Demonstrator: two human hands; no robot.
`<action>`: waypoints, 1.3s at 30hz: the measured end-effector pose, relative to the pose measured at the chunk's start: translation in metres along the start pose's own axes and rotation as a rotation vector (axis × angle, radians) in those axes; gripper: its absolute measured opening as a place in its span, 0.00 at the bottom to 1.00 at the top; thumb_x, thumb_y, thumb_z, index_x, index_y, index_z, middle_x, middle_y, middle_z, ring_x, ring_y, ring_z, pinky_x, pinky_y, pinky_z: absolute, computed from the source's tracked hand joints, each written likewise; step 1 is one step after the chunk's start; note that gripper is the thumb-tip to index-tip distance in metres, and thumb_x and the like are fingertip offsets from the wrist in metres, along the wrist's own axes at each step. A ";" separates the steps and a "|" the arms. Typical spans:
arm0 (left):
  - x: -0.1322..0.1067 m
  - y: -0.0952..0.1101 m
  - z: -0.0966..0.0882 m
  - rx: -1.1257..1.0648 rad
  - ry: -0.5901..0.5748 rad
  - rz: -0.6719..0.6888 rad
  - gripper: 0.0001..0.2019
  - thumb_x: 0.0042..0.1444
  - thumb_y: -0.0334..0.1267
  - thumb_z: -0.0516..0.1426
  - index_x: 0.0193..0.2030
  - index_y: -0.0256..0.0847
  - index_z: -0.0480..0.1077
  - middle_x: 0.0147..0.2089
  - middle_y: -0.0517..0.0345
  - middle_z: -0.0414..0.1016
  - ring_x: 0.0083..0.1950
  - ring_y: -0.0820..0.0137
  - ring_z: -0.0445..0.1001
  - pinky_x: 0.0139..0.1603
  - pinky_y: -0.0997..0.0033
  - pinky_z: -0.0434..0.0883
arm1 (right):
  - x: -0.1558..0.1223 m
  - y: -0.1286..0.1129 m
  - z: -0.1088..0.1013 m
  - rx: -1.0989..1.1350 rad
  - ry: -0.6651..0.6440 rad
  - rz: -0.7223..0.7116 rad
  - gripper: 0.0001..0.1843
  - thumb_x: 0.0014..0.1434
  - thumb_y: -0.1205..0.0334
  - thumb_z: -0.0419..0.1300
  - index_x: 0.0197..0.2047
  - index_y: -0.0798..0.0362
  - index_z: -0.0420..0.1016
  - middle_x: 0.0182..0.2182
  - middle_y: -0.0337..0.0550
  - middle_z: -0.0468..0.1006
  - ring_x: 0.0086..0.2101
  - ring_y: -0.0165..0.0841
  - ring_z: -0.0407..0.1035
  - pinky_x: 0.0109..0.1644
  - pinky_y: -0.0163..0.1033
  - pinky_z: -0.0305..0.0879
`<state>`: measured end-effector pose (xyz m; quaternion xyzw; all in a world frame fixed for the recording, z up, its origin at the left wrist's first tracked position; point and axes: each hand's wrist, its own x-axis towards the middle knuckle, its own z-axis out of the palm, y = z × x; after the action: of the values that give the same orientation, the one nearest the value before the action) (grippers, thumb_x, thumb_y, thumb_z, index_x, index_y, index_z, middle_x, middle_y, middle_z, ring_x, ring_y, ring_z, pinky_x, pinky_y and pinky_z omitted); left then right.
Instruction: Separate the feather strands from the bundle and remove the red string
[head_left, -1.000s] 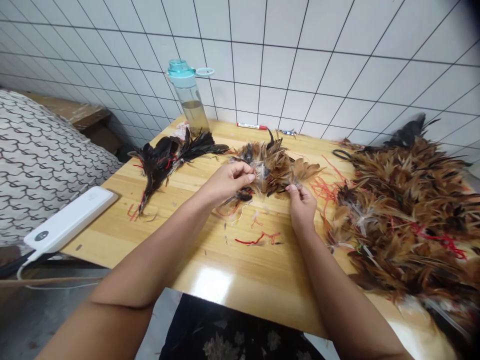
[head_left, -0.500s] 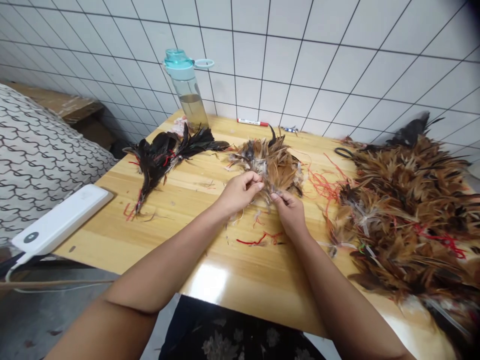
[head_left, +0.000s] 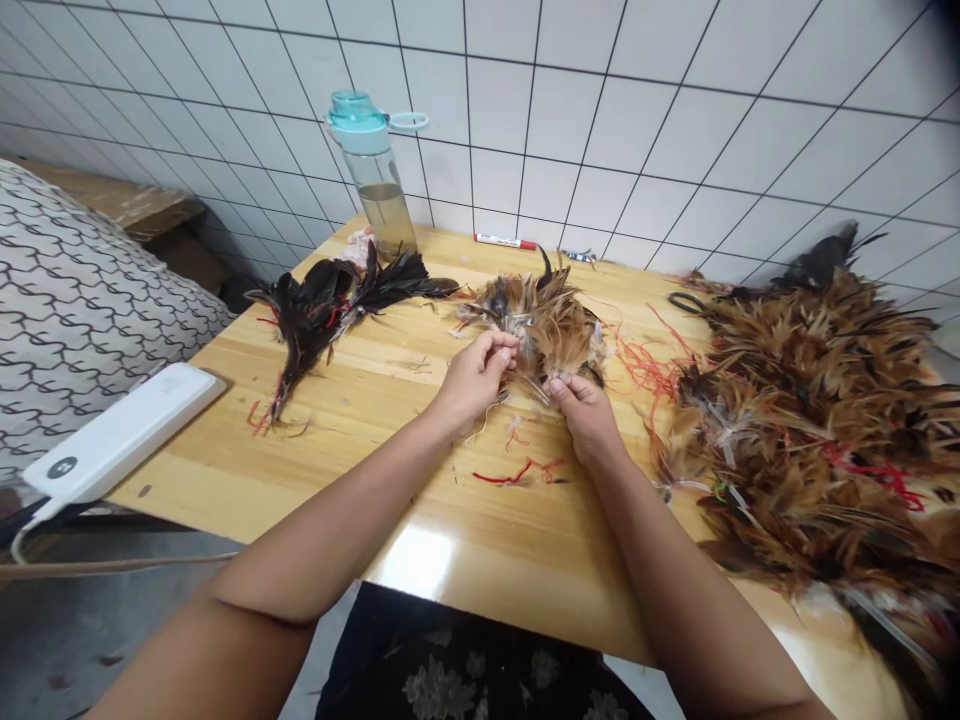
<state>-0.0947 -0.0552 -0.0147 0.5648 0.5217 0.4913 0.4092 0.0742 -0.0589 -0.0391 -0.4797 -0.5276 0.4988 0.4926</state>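
**Closing in on the feather bunch**

Drawn closer together than a second ago, with the right hand (head_left: 589, 415) slid left and a little farther, toward the left hand (head_left: 472, 375). Pinching now, with both, at the near edge of the small fan-shaped bunch of tan and rust-brown feathers (head_left: 551, 325), which lies mid-way across the glossy pale wooden table (head_left: 450, 540).

Left grip: thumb and fingertips closed narrow on pale quill ends at the bunch's near left. Right grip: likewise nipped tight on a few stems at its near right. Cannot tell how many feathers sit in either pinch.

Probably almost weightless; soft and springy in the vanes, stiffer at the quills. Apt to slip, scatter or crease if squeezed mid-vane. Best held at the gathered quill ends, not by the tips.

Flanked by a dark bundle of black feathers (head_left: 330, 300) on the left and a big heap of brown feathers (head_left: 817, 420) on the right. Scraps of loose red thread (head_left: 517, 472) just near of the hands.
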 end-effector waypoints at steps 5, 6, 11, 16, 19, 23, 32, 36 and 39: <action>0.002 -0.003 -0.014 0.298 0.138 0.097 0.09 0.57 0.34 0.52 0.43 0.38 0.70 0.41 0.54 0.73 0.40 0.71 0.71 0.41 0.70 0.69 | 0.002 -0.002 -0.005 0.131 0.072 0.043 0.18 0.48 0.45 0.64 0.29 0.53 0.73 0.19 0.33 0.65 0.20 0.24 0.52 0.24 0.33 0.51; 0.001 -0.001 -0.016 0.353 0.149 0.149 0.08 0.57 0.33 0.53 0.42 0.38 0.70 0.41 0.54 0.72 0.40 0.71 0.71 0.42 0.69 0.69 | 0.002 -0.003 -0.005 0.153 0.080 0.058 0.19 0.47 0.45 0.64 0.29 0.53 0.72 0.18 0.31 0.62 0.19 0.24 0.50 0.23 0.33 0.48; -0.005 0.012 -0.019 0.577 -0.123 0.458 0.08 0.55 0.38 0.58 0.41 0.40 0.74 0.42 0.54 0.72 0.46 0.66 0.68 0.50 0.63 0.67 | 0.005 -0.004 -0.007 0.242 0.108 0.114 0.21 0.43 0.43 0.66 0.29 0.53 0.70 0.17 0.30 0.58 0.18 0.23 0.46 0.22 0.34 0.41; -0.012 0.004 -0.006 0.807 -0.348 0.596 0.10 0.56 0.38 0.59 0.44 0.42 0.76 0.43 0.52 0.71 0.47 0.64 0.64 0.51 0.61 0.64 | 0.005 -0.003 -0.006 0.285 0.112 0.138 0.21 0.40 0.45 0.68 0.27 0.54 0.71 0.16 0.30 0.59 0.19 0.23 0.47 0.23 0.34 0.40; -0.014 -0.003 0.001 0.899 -0.353 0.630 0.09 0.58 0.36 0.56 0.42 0.40 0.76 0.41 0.51 0.71 0.45 0.64 0.62 0.51 0.62 0.64 | 0.004 -0.002 -0.005 0.244 0.109 0.122 0.21 0.42 0.45 0.67 0.27 0.54 0.72 0.16 0.30 0.59 0.19 0.23 0.47 0.24 0.33 0.43; -0.011 -0.007 0.003 0.919 -0.334 0.644 0.09 0.60 0.35 0.53 0.38 0.39 0.75 0.39 0.51 0.72 0.44 0.63 0.62 0.49 0.62 0.64 | 0.002 -0.001 -0.003 0.138 0.097 0.053 0.18 0.47 0.46 0.65 0.27 0.54 0.73 0.20 0.34 0.66 0.22 0.25 0.54 0.27 0.33 0.51; -0.008 -0.001 -0.008 0.872 -0.308 0.578 0.07 0.62 0.34 0.51 0.40 0.38 0.70 0.36 0.54 0.76 0.40 0.66 0.70 0.43 0.66 0.64 | 0.003 0.006 -0.004 -0.155 0.064 -0.055 0.13 0.52 0.53 0.59 0.28 0.54 0.74 0.25 0.38 0.74 0.29 0.31 0.65 0.38 0.37 0.61; -0.007 -0.001 -0.009 0.919 -0.323 0.660 0.07 0.62 0.33 0.51 0.40 0.39 0.71 0.35 0.55 0.76 0.38 0.67 0.71 0.42 0.68 0.63 | 0.002 0.005 -0.003 -0.292 0.026 -0.080 0.14 0.52 0.52 0.58 0.23 0.54 0.72 0.20 0.36 0.69 0.25 0.29 0.61 0.32 0.36 0.57; -0.006 -0.002 -0.012 0.940 -0.302 0.733 0.08 0.62 0.34 0.51 0.40 0.39 0.72 0.35 0.54 0.75 0.39 0.68 0.71 0.42 0.69 0.63 | 0.002 0.003 -0.003 -0.377 -0.041 -0.098 0.14 0.52 0.54 0.58 0.21 0.53 0.70 0.19 0.36 0.67 0.24 0.29 0.60 0.30 0.35 0.56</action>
<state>-0.1069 -0.0613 -0.0156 0.8907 0.3908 0.2318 -0.0098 0.0776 -0.0568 -0.0424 -0.5270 -0.6444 0.3761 0.4069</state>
